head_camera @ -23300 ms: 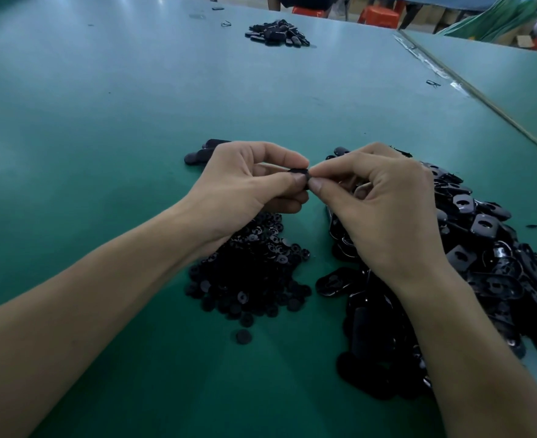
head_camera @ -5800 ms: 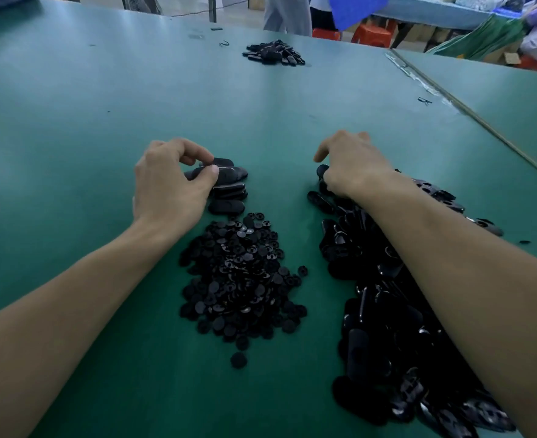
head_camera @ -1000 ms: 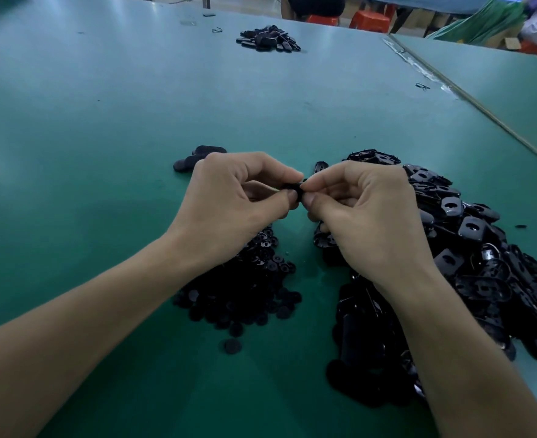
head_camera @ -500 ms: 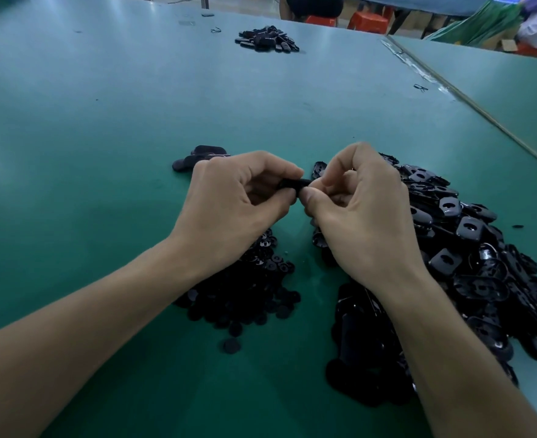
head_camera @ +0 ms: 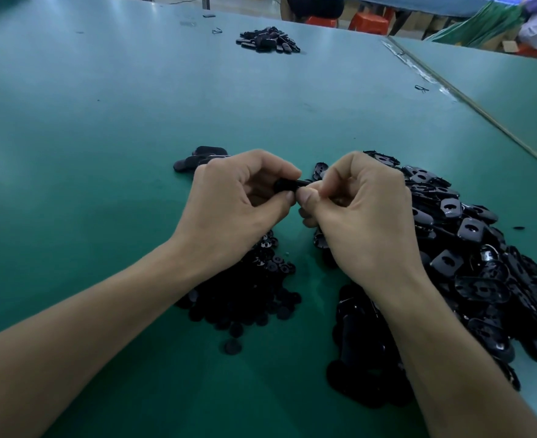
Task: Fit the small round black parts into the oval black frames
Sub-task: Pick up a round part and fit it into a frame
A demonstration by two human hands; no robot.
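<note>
Both hands meet above the green table, between two black heaps. My left hand [head_camera: 238, 203] pinches an oval black frame [head_camera: 287, 184] between thumb and fingers. My right hand [head_camera: 362, 213] pinches the same frame's right end with thumb and curled fingers. Whether a small round part sits under the fingertips is hidden. A pile of small round black parts [head_camera: 248, 298] lies under my left wrist. A larger pile of oval black frames [head_camera: 469, 263] spreads to the right of my right hand.
A short stack of oval pieces [head_camera: 197, 158] lies just beyond my left hand. Another black heap [head_camera: 267, 41] sits far back on the green table [head_camera: 102, 153]. A seam [head_camera: 469, 99] joins a second table at right. One loose round part [head_camera: 231, 346] lies near me.
Over the last second my right fingers curled tighter over the frame's end, and both hands stayed together in the same spot. Earlier, the hands were apart at the stack and the frame pile.
</note>
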